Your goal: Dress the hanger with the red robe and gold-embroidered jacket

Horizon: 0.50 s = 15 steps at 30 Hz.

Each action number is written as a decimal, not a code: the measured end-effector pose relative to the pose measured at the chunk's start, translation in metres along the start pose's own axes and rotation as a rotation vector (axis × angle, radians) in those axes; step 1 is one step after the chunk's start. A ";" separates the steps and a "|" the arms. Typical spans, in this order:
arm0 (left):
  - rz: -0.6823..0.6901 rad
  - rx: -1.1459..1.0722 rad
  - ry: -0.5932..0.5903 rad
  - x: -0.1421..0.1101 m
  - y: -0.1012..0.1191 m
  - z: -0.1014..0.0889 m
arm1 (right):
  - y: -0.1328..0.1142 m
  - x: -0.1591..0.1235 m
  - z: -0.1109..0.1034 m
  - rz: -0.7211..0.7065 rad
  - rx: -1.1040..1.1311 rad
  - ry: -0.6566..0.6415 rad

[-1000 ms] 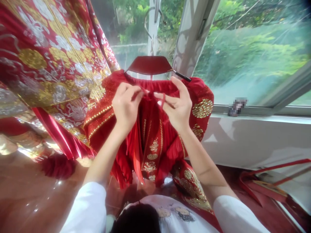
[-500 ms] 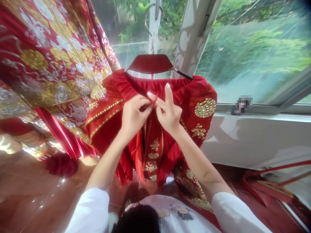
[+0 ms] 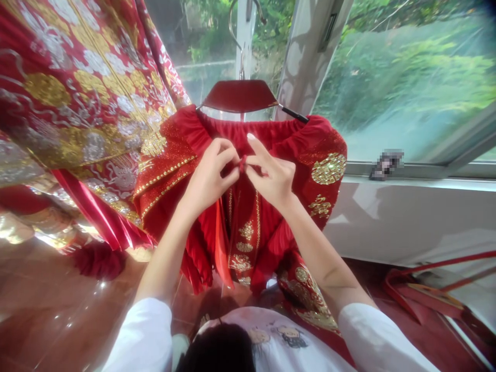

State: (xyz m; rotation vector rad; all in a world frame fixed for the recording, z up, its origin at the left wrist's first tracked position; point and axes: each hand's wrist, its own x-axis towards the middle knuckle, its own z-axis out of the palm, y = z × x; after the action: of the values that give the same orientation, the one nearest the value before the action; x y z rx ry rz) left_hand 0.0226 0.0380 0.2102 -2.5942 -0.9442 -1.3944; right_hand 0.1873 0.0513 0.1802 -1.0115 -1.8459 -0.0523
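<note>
A red skirt [image 3: 176, 150] with gold embroidery and a gathered waistband hangs from a dark red hanger [image 3: 240, 97] with a metal hook. At the middle of its front is a small knotted bit of red cord [image 3: 242, 163]. My left hand [image 3: 211, 175] pinches this cord from the left between thumb and fingers. From the right, my right hand [image 3: 273, 181] pinches it too, its index finger raised and pointing up left. A brighter red ribbon [image 3: 222, 253] dangles below my left hand. The fingers partly hide the cord.
To the left hangs a large red garment [image 3: 85, 88] with gold and silver embroidery. Behind the hanger are window panes [image 3: 399, 88] and a sill with a blurred-out object [image 3: 387, 164]. A red-framed item [image 3: 418, 294] stands on the floor at right.
My right index finger has bent down and leftward from nearly upright. The loop of red cord between my hands has drawn into a smaller knot.
</note>
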 end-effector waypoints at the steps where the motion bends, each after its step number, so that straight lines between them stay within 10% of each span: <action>1: 0.003 -0.003 -0.016 0.000 -0.002 -0.001 | 0.000 0.000 -0.001 -0.013 0.000 0.005; 10: -0.012 0.286 0.112 -0.007 -0.019 -0.012 | 0.024 0.009 0.004 -0.138 0.008 0.356; 15: -0.121 -0.116 0.140 -0.008 -0.019 -0.003 | 0.013 0.006 0.005 -0.115 0.269 0.353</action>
State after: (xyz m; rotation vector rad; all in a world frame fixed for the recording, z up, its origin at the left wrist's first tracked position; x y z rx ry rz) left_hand 0.0072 0.0491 0.2013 -2.5147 -1.0441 -1.6850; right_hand 0.1910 0.0659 0.1772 -0.6610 -1.5361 -0.0461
